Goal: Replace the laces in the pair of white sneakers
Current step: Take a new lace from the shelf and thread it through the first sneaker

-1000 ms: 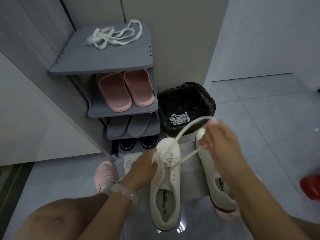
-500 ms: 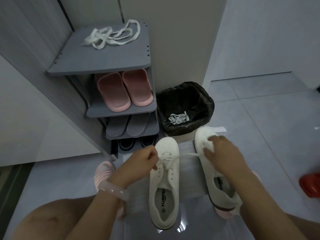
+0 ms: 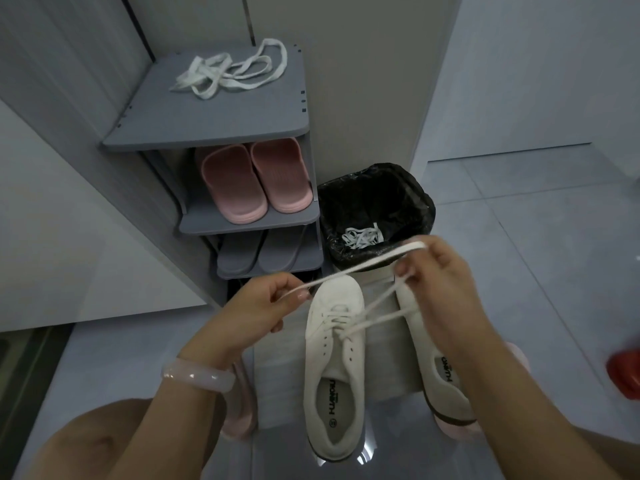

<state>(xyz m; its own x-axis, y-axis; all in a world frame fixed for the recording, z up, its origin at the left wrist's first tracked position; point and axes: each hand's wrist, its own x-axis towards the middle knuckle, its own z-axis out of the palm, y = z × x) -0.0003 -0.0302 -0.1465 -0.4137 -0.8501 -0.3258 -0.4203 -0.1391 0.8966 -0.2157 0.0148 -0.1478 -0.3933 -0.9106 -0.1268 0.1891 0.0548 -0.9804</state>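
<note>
Two white sneakers stand on a grey mat in front of me. The left sneaker [image 3: 332, 368] has a white lace [image 3: 377, 311] threaded through its front eyelets. My left hand [image 3: 263, 306] pinches one end of that lace to the left of the toe. My right hand [image 3: 436, 271] grips the lace above the right sneaker [image 3: 440, 386], with a strand stretched taut between both hands. The right sneaker, partly under my right forearm, shows no lace. A spare white lace [image 3: 232, 71] lies loose on top of the shoe rack.
A grey shoe rack [image 3: 214, 126] stands at the back left with pink slippers [image 3: 252, 181] and grey slippers on its shelves. A black-lined bin [image 3: 377, 209] behind the sneakers holds old white laces [image 3: 360, 237]. A red object [image 3: 627, 372] sits at the right edge.
Both hands rose from the sneaker's eyelets and moved apart, pulling the lace up and taut. My left hand now holds a lace end out to the left.
</note>
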